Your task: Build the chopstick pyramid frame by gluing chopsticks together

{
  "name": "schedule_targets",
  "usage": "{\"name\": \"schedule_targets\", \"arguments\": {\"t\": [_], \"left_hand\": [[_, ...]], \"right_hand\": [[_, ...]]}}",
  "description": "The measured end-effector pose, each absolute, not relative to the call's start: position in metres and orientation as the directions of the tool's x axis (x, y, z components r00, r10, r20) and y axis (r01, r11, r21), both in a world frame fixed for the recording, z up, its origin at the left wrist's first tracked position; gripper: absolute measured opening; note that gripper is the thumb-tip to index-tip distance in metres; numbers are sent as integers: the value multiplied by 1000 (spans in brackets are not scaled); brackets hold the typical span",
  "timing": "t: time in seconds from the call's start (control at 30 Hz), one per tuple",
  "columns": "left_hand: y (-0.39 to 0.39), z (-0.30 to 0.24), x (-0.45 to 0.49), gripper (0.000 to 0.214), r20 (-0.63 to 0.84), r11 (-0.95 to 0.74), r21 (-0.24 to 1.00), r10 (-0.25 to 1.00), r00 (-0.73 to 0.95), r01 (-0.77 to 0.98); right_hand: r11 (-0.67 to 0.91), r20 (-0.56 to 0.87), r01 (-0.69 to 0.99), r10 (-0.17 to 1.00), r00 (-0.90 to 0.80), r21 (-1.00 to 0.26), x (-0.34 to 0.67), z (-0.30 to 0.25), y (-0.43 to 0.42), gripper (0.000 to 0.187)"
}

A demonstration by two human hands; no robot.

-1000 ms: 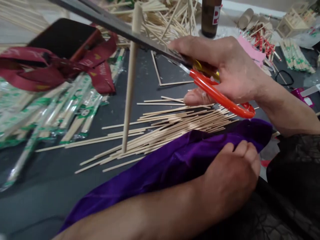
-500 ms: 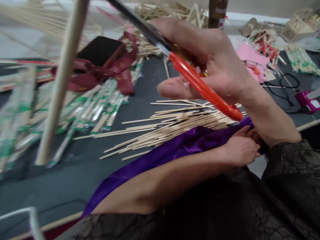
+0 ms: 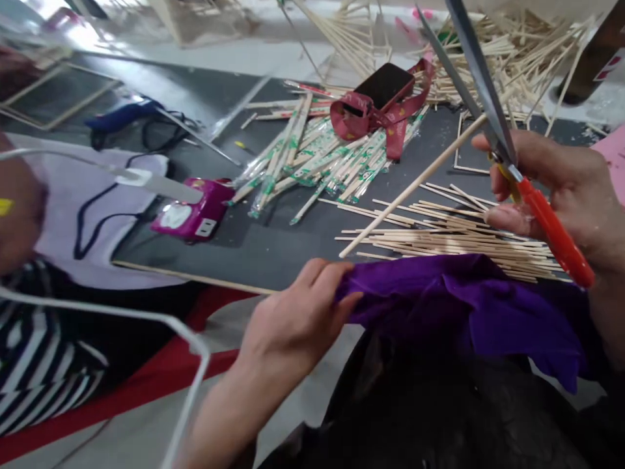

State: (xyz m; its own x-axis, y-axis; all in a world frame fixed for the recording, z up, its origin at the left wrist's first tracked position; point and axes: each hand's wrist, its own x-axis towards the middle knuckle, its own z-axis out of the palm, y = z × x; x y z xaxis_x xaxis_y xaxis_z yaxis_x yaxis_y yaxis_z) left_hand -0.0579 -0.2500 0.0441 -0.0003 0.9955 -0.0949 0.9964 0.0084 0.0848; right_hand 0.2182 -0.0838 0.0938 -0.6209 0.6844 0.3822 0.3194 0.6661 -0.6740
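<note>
Left hand (image 3: 303,312) had shifted to the opposite end of the purple cloth (image 3: 430,293), pinching the rumpled, sheeny fabric at the surface's (image 3: 258,244) near edge. Right hand (image 3: 569,176) gripped red-handled scissors (image 3: 556,228), blades parted; a pale stick (image 3: 415,190) slanted down from them. Beyond lay loose sticks (image 3: 454,240); bare surface separated left hand from green-printed packets (image 3: 336,159).

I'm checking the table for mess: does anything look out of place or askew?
Mildly: the phone and its red strap lie on the wrapped sticks, an unsteady-looking perch. The purple cloth, gripped by the left hand, is crumpled and droops over the near edge of the table. No damage is clear.
</note>
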Motion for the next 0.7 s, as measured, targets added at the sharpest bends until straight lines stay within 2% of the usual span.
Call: {"name": "schedule_targets", "arguments": {"t": [0.1,0.2,0.4,0.63,0.7], "left_hand": [[-258,22,-79,23,-156,132,140,982,-110,981],[-248,11,-83,24,-72,137,191,990,-125,972],[-196,14,-71,27,-48,105,52,994,-102,993],[-180,15,-73,28,-65,86,77,995,-81,993],[-189,23,-70,28,-17,84,65,996,-83,994]], "right_hand": [[647,357,327,695,-624,-688,217,92,-83,45],[670,360,317,669,-651,-671,216,90,-81,45],[694,366,345,659,-657,-632,215,88,-79,49],[660,334,344,679,-654,-668,213,85,-75,49],[655,325,354,684,-653,-668,212,83,-75,50]]}}
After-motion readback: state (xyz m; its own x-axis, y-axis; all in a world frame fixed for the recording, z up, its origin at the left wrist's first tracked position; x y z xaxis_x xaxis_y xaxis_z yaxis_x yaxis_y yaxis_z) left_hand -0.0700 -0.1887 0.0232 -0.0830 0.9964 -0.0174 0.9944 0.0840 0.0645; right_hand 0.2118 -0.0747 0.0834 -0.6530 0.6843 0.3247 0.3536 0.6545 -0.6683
